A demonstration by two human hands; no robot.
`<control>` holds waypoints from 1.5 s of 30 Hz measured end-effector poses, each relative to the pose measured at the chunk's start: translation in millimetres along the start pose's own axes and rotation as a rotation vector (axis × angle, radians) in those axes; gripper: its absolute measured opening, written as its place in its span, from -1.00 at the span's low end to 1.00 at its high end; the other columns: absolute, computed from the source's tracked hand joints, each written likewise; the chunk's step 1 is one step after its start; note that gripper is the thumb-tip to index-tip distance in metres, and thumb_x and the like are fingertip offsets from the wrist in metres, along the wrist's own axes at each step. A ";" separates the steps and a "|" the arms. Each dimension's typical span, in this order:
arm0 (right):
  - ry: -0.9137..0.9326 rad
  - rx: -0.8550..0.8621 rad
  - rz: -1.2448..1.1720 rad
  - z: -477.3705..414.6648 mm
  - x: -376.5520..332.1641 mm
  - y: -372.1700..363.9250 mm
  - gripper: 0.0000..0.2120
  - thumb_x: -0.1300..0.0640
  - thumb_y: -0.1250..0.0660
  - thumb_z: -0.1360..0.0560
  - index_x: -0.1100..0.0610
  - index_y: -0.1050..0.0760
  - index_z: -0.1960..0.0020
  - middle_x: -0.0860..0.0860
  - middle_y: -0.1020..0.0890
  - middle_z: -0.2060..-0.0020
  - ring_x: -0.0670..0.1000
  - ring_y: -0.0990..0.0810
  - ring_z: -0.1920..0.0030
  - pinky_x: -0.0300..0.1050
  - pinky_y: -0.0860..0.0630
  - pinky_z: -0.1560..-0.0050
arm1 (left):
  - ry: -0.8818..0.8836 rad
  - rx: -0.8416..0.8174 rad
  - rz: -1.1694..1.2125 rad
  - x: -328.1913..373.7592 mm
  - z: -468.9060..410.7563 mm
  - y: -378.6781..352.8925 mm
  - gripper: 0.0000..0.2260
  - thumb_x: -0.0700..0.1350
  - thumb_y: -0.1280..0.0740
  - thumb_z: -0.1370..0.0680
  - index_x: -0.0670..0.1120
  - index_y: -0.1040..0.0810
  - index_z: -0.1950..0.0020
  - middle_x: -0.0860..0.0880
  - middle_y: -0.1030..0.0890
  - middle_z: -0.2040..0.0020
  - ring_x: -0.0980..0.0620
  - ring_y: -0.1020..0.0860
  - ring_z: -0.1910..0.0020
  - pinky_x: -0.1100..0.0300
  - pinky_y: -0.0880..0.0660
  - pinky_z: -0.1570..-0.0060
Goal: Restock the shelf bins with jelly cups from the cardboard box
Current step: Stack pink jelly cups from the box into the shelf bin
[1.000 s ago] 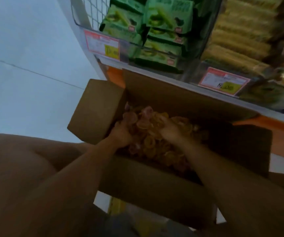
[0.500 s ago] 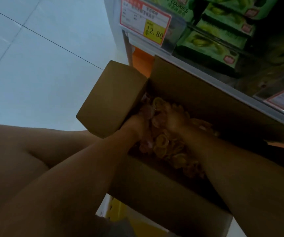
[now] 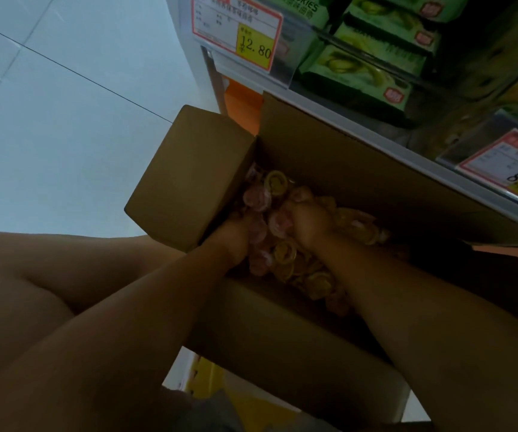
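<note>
Cardboard takes up the middle of the frame: the box (image 3: 282,322) stands open, one flap folded out to the left and the long back flap leaning up against the shelf. It holds a deep heap of jelly cups (image 3: 285,252), pink and yellow, so I judge the restocking has a long way to go. No cup shows outside the box, and no bin with jelly cups in it is in view, so I cannot say how much is already shelved.

Both my forearms reach in from the bottom of the frame. My right hand (image 3: 312,218) is sunk in the heap with its fingers curled round a clutch of cups. My left hand (image 3: 235,238) is in just beside it, against the left wall of the box; its fingers are buried among the cups, and I cannot tell how they lie. This looks like the scooping step, with the carry to a bin to come.

Pale tiled floor (image 3: 64,135) fills the upper left. My bare knee (image 3: 17,291) sits at the left edge. The shelf rail (image 3: 407,143) crosses the upper right, with green cookie packs (image 3: 354,73) above it and a red and yellow price tag (image 3: 235,29) at the top.
</note>
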State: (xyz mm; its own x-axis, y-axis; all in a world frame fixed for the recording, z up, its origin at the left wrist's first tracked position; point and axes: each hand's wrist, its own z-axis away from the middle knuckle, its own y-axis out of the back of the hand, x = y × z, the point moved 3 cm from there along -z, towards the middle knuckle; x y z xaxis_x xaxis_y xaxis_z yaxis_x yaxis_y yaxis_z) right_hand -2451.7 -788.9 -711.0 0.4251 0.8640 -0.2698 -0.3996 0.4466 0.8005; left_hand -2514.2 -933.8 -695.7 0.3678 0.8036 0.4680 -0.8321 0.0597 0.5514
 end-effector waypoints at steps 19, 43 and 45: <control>-0.621 0.057 -1.439 53.7 35.0 -27.5 -0.64 0.13 -0.43 -0.49 0.24 -0.53 -0.24 0.10 -0.63 -0.13 -0.04 -0.62 0.00 -0.38 -0.54 0.29 | -0.007 -0.011 0.413 7.4 -20.6 -18.8 -0.73 -0.26 -0.31 -0.58 -0.23 -0.47 -0.28 -0.09 -0.54 -0.15 0.00 -0.48 -0.15 0.19 -0.45 -0.14; -0.266 -0.077 -1.855 127.5 15.1 41.8 -0.57 0.07 -0.36 -0.47 0.08 -0.43 -0.32 0.12 -0.64 -0.11 0.10 -0.67 0.03 0.00 -0.61 0.13 | -0.026 -0.161 0.828 72.4 39.6 27.4 -0.59 -0.45 -0.37 -0.44 -0.09 -0.51 -0.20 -0.15 -0.55 -0.15 -0.13 -0.61 -0.04 -0.02 -0.65 0.13; -0.241 -0.042 -1.832 141.7 12.6 53.2 -0.60 0.08 -0.33 -0.50 0.04 -0.43 -0.32 0.10 -0.64 -0.13 0.09 -0.69 0.06 -0.01 -0.61 0.16 | -0.090 -0.139 0.792 81.3 52.4 39.0 -0.60 -0.44 -0.37 -0.44 -0.07 -0.52 -0.17 -0.16 -0.54 -0.18 -0.13 -0.61 -0.06 -0.01 -0.65 0.17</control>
State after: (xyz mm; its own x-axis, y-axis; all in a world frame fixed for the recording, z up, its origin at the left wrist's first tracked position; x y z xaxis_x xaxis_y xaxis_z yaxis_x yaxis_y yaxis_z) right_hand -2352.5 -787.2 -596.0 0.3882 -0.6963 -0.6037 0.6235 0.6809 -0.3843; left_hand -2495.0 -897.1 -600.0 -0.3256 0.5875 0.7408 -0.9015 -0.4292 -0.0558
